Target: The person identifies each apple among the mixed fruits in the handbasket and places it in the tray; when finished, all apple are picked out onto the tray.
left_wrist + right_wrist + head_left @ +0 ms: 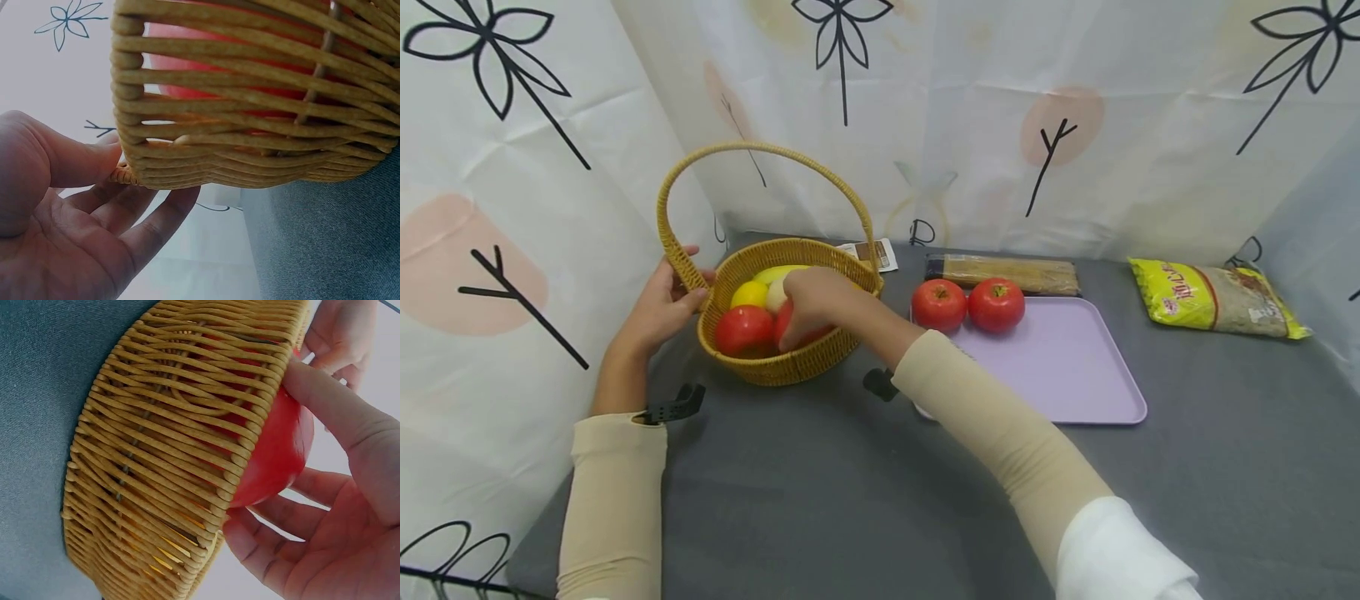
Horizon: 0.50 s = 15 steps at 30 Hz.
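Honey-coloured round basket of woven strands [775,372] stands at the left of the dark grey cloth [820,492] in the head view, its tall, rope-textured handle [767,148] arching overhead. A bare left hand [658,302] grips the foot of that handle at the rim. The right hand [808,302] dips into the bowl, fingertips hidden, beside a glossy, rounded red fruit [745,332] and a smooth, small yellow ball-shaped fruit [749,295]. To the right, two shiny red tomatoes with green tops [997,305] sit side by side at the back left of a flat lilac tray with rounded corners [1075,367]. Behind lies a slim packet of straight, straw-coloured sticks [1011,273]; farther right, a crinkled yellow-and-clear plastic bag [1217,298].

From the left wrist, thick, glossy strands run in bands with gaps showing red; the left thumb presses near the rim, fingers bent behind it, pinching the basket.

From the right wrist, the right thumb and curled fingers clasp a smooth, bulging red fruit held at the rim [281,447], part of it above the weave.
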Each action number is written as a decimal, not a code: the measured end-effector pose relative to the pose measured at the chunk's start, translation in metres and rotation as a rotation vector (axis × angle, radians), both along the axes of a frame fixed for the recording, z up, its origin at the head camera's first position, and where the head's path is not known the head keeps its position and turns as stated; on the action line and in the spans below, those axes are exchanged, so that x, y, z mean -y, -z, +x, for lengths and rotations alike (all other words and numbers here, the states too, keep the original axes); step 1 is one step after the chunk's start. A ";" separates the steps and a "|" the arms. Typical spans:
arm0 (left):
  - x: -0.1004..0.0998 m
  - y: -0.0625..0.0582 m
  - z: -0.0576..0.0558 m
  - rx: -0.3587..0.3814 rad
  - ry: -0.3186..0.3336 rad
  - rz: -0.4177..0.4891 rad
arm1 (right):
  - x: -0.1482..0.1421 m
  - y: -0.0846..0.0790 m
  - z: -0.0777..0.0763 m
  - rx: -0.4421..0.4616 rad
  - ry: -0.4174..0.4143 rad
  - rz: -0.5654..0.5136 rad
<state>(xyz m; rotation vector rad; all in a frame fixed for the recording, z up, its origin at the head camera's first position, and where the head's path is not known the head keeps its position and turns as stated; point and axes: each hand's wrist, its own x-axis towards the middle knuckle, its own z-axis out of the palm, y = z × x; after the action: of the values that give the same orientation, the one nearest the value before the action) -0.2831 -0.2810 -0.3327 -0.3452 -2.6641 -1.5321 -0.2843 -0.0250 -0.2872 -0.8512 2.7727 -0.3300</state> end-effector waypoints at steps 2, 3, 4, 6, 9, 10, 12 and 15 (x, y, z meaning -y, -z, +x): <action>0.001 0.000 0.000 0.002 -0.001 -0.001 | -0.002 -0.001 0.002 -0.009 0.016 -0.026; 0.001 0.001 0.000 0.005 -0.001 0.000 | -0.003 -0.001 0.003 -0.015 0.022 -0.041; 0.001 0.001 -0.001 0.008 0.000 0.002 | -0.005 0.000 0.004 -0.021 0.030 -0.061; 0.002 0.001 -0.001 0.014 0.000 0.004 | -0.007 0.001 0.006 -0.023 0.045 -0.102; 0.002 0.000 0.000 0.018 0.000 0.007 | -0.012 0.004 0.008 -0.029 0.065 -0.170; 0.001 0.000 0.000 0.018 0.000 0.006 | -0.013 0.004 0.009 -0.031 0.070 -0.190; 0.001 -0.001 0.001 0.017 0.000 0.006 | -0.016 0.007 0.011 -0.047 0.079 -0.237; 0.001 -0.001 0.002 0.017 0.000 0.010 | -0.021 0.013 0.016 -0.087 0.089 -0.329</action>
<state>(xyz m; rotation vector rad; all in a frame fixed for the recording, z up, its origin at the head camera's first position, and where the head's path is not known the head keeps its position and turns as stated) -0.2814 -0.2822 -0.3314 -0.3335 -2.6690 -1.5548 -0.2686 -0.0039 -0.3003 -0.8281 2.8881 -0.8006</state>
